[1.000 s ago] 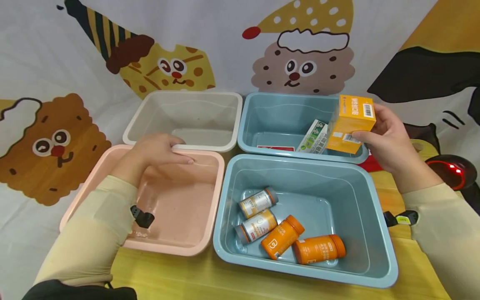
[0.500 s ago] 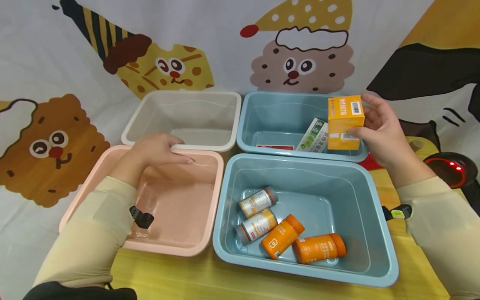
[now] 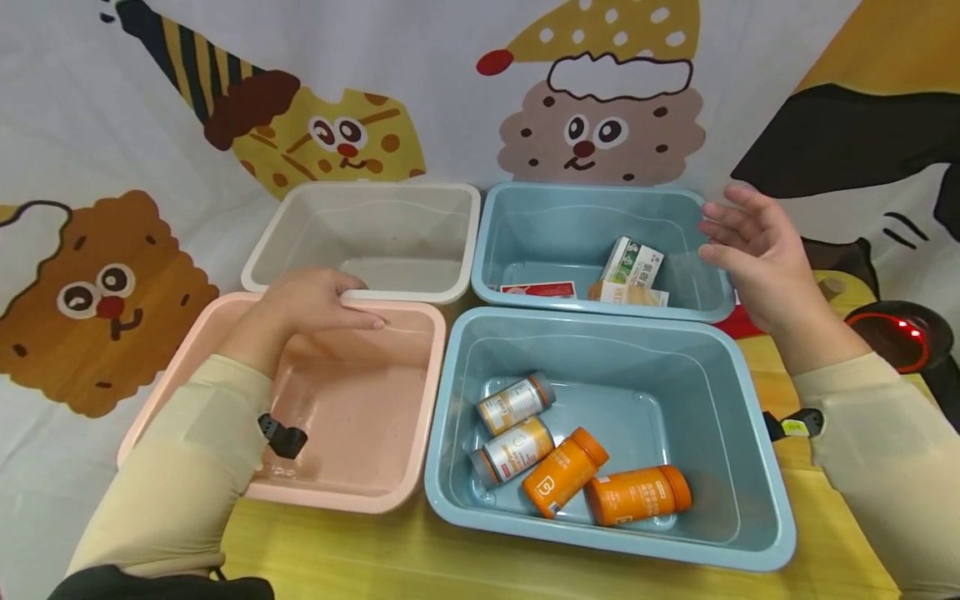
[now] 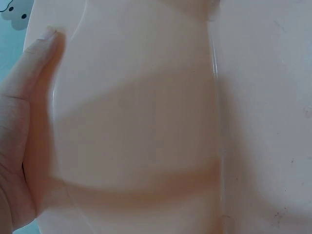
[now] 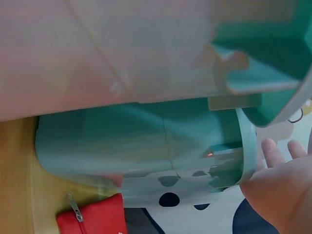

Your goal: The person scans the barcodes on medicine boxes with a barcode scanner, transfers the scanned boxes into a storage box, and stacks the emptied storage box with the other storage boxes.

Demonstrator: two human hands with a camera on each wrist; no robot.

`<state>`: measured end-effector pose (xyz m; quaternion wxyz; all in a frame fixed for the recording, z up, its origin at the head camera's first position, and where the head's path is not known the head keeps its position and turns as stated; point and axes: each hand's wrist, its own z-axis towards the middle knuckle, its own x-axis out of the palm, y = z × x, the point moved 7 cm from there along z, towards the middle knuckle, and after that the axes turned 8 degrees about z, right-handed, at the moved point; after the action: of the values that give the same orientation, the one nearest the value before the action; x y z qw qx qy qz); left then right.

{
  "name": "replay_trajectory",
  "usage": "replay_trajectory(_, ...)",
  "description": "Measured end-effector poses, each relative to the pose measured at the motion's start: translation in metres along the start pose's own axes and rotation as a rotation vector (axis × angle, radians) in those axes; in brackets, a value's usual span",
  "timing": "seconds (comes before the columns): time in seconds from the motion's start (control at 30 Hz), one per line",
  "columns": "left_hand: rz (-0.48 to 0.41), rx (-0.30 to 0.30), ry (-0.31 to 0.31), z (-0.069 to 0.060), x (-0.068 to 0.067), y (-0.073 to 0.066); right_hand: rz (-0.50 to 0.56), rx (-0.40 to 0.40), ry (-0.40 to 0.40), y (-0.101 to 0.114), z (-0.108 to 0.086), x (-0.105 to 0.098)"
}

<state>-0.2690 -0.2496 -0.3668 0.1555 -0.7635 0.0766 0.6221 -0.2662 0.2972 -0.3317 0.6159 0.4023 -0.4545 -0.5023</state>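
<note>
R hand [image 3: 765, 258] (fingers spread, empty) hangs by upper-R blue bin [image 3: 585, 218], L hand [image 3: 311, 302] rests relaxed on pink bin [image 3: 356, 408]; blurred orange-white box [image 3: 618, 293] in blue bin may tip, cause: uneven contact w/ green-white carton [image 3: 633, 262].

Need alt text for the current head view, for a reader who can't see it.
A person's empty right hand hovers at the right end of the far blue bin, which holds boxes, while the left hand rests where the pink bin and gray bin meet. In the near blue bin lie two orange bottles and two white-labeled bottles.
</note>
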Motion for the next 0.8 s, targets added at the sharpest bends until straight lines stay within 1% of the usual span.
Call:
replay_trajectory(0.17, 0.001, -0.004, -0.002, -0.001, -0.001, -0.001, -0.072, 0.010, 0.051, 0.005, -0.007, 0.006)
replay_trajectory(0.27, -0.007, -0.013, 0.007, -0.001, -0.001, -0.001, -0.116, -0.020, 0.124, 0.010, -0.013, 0.014)
replay_trajectory(0.43, -0.011, -0.017, 0.014, -0.002, -0.001, -0.001, -0.127, -0.109, 0.321, 0.019, -0.027, 0.036)
replay_trajectory(0.5, -0.010, -0.016, 0.012, -0.001, -0.001, -0.001, -0.158, -0.142, 0.406, 0.022, -0.035, 0.046)
replay_trajectory(0.63, -0.013, -0.015, 0.014, -0.001, -0.001, -0.001, -0.327, -0.208, 0.575, 0.028, -0.055, 0.067)
replay_trajectory(0.7, -0.020, -0.020, 0.019, -0.002, -0.001, -0.001, -0.415, -0.211, 0.651, 0.028, -0.067, 0.076)
replay_trajectory(0.8, -0.022, -0.019, 0.020, -0.002, -0.001, -0.002, -0.501, -0.183, 0.758, 0.024, -0.085, 0.087)
